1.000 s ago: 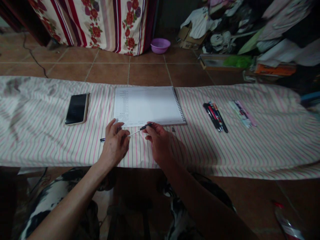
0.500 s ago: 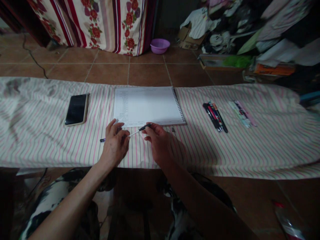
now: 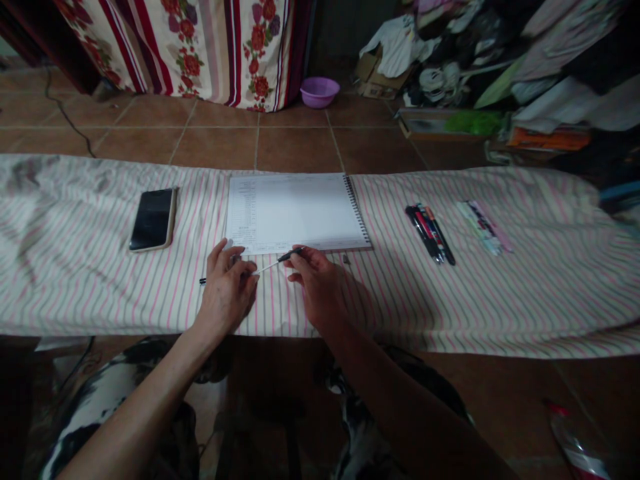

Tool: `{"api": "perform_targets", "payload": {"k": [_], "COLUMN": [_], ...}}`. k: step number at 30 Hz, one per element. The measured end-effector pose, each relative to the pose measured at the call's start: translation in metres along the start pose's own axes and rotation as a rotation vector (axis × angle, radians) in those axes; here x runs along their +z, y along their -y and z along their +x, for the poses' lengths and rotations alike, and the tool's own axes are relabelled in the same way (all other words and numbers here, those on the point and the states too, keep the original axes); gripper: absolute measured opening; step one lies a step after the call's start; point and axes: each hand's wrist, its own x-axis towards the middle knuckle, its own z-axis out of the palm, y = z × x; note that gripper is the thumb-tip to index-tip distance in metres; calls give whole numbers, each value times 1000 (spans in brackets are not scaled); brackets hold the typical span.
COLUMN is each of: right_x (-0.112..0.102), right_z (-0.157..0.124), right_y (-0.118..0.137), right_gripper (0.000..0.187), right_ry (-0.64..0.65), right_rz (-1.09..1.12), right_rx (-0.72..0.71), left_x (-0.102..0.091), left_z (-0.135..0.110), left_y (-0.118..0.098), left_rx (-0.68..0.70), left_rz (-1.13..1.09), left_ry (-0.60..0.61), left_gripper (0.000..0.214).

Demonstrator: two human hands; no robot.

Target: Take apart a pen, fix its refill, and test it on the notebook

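Almost nothing has moved in the last second: the left hand [image 3: 226, 293] has slid a touch toward the near edge of the striped cloth [image 3: 500, 293], and the pen [image 3: 270, 265] stays stretched between both hands.

At ten o'clock from the left hand a phone [image 3: 153, 219] lies face up, its screen dark, with no brand showing. The left hand rests on the cloth with its fingers curled over the pen's dark end, which sticks out at nine o'clock. The pen runs from there toward two o'clock, thin and pale in the middle, dark at the far tip. The right hand [image 3: 317, 283] pinches that tip between thumb and forefinger, the other fingers folded under.

At twelve o'clock from the hands lies an open notebook [image 3: 295, 210], spiral binding on its right edge. A printed table runs down the left of the page, too small to read.

At three o'clock from the right hand a small dark bit [image 3: 347, 259] sits on the cloth. Farther off at two o'clock lies a bundle of pens [image 3: 430, 233], and beyond it a flat packet [image 3: 484, 227] whose print is blurred.
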Motion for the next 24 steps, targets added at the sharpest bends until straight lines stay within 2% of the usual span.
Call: {"api": "perform_targets", "payload": {"k": [24], "right_x": [-2], "right_z": [2], "right_y": [-2], "right_gripper": [21], "right_ry": [-5], "right_rz": [16], "right_rx": [-5], "left_x": [3], "left_z": [1], "left_y": [-1], "left_rx": [-2], "left_rz": [-6], "left_ry": [-19], "left_gripper": [8]}}
